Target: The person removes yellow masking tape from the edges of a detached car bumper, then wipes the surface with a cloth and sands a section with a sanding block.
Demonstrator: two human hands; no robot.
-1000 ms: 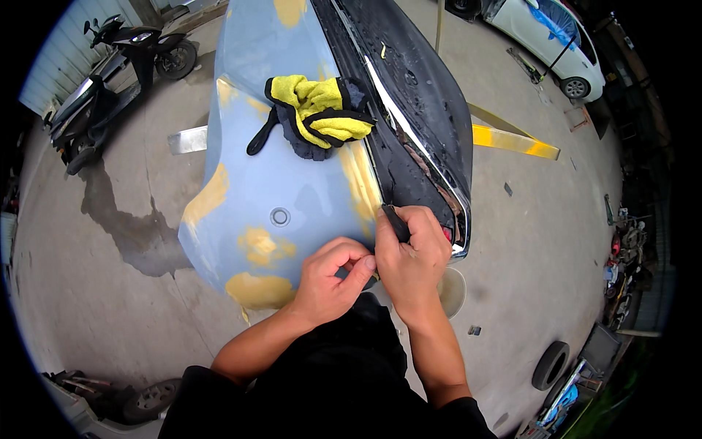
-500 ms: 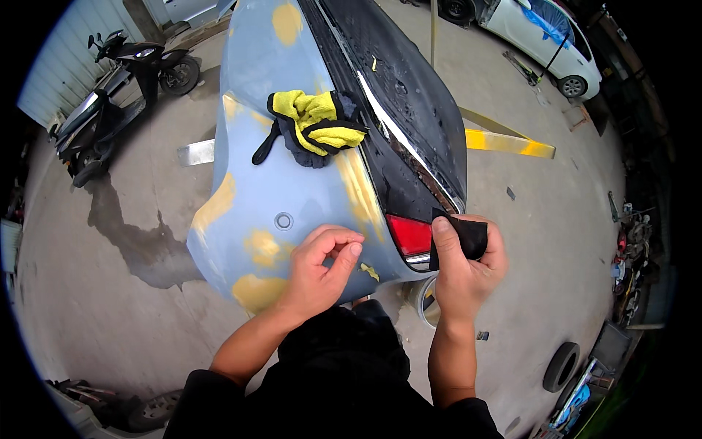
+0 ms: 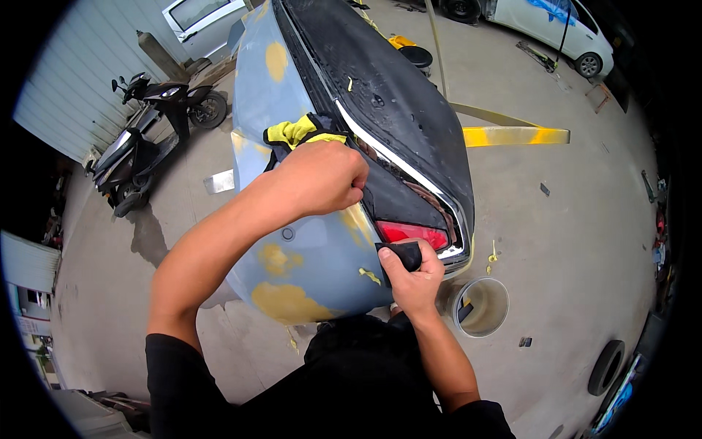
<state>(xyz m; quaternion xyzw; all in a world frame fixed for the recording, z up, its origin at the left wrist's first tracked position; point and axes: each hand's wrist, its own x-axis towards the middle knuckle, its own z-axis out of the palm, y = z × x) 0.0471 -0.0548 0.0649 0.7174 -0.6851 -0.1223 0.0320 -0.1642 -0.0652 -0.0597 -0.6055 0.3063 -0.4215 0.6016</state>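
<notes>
My right hand (image 3: 418, 285) pinches a folded black sheet of sandpaper (image 3: 406, 254) between thumb and fingers, just below a red reflector (image 3: 413, 234). My left hand (image 3: 329, 175) is closed beside the black trim edge; its fingertips are turned away, and what they hold, if anything, is hidden. Beneath both hands is a large blue-grey car bumper (image 3: 329, 252) with tan filler patches (image 3: 289, 298), a black textured section (image 3: 402, 110) and a chrome strip (image 3: 391, 150). A yellow and black cloth (image 3: 292, 133) lies on the bumper, partly covered by my left hand.
A clear bucket (image 3: 503, 307) with a dark piece inside stands right of my right forearm. The bumper rests on a yellow-marked stand (image 3: 515, 137). A black scooter (image 3: 157, 139) is at left, a white car (image 3: 563, 29) far right, a tyre (image 3: 605, 367) lower right.
My left hand has moved up and across to the trim edge by the cloth. The right hand, still gripping the sandpaper, has moved left and down. The view has shifted, showing more of the bucket.
</notes>
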